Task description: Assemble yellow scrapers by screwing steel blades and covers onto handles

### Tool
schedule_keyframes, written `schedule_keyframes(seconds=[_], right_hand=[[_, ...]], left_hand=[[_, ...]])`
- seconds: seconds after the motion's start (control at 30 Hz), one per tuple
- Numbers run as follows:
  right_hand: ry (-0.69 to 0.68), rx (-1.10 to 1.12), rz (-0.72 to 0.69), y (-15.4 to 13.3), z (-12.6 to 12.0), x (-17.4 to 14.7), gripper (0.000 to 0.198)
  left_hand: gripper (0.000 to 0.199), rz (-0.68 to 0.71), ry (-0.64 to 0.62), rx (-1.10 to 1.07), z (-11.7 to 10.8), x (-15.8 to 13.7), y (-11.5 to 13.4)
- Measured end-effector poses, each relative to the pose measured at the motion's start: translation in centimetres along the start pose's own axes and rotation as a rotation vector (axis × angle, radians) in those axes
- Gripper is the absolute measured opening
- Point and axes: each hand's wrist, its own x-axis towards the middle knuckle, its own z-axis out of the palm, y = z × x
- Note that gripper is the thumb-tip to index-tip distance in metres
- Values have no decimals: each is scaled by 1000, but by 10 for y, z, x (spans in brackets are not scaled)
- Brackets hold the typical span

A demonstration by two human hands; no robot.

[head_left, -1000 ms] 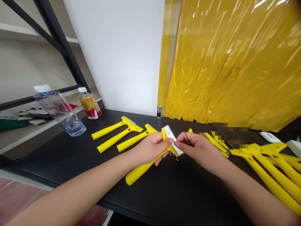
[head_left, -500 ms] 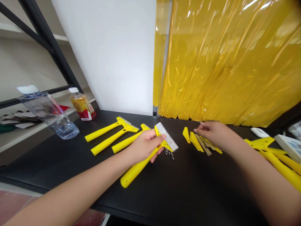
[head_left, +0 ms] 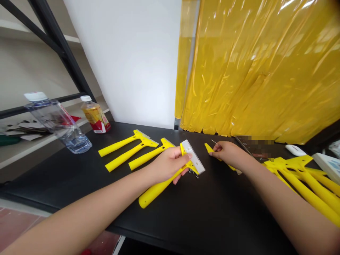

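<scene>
My left hand (head_left: pixel 170 164) is closed around the head of a yellow scraper (head_left: pixel 156 193), thumb pressed on its pale metal blade (head_left: pixel 196 159); the handle points down and left. Small screws (head_left: pixel 196 175) lie on the table just beyond the blade. My right hand (head_left: pixel 228 152) is closed in a pinch with a thin metal rod (head_left: pixel 214 142) jutting from it. Its fingertips touch or nearly touch a yellow cover plate (head_left: pixel 208 147) on the table. More plates lie beneath this hand, mostly hidden.
Left of my hands lie several yellow scrapers (head_left: pixel 123 158). More yellow scraper handles (head_left: pixel 300 173) are piled at the right, near a white mouse-like object (head_left: pixel 295 150). A clear bottle (head_left: pixel 61 124) and a drink bottle (head_left: pixel 95 115) stand at the left on the black table (head_left: pixel 207 219).
My right hand has moved left and slightly down, over the loose plates toward the leftmost one. The rod shows more clearly. My left hand still grips the scraper; the view has shifted slightly.
</scene>
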Motion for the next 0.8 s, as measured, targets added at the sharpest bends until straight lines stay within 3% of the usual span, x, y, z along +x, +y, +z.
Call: schedule_keyframes(seconds=[0.1,0.37,0.5,0.63,0.8], right_hand=[[-102,-34,25,3,1,4,14],[-63,-215,77,-7,-2,6,31],[-154,-270,91,-19,1,16,26],[-212,-255,116,-25,3,25,27],[-145,-112,76,-24,-1,20,25]], left_hand=[[34,-7,-23,11,1,1,-1],[35,-20,-17,19,2,1,-2],[35,-23,-36,24,1,1,-2],[34,-24,-24,13,1,1,-1],[34,-36,-22,18,-1,1,1]])
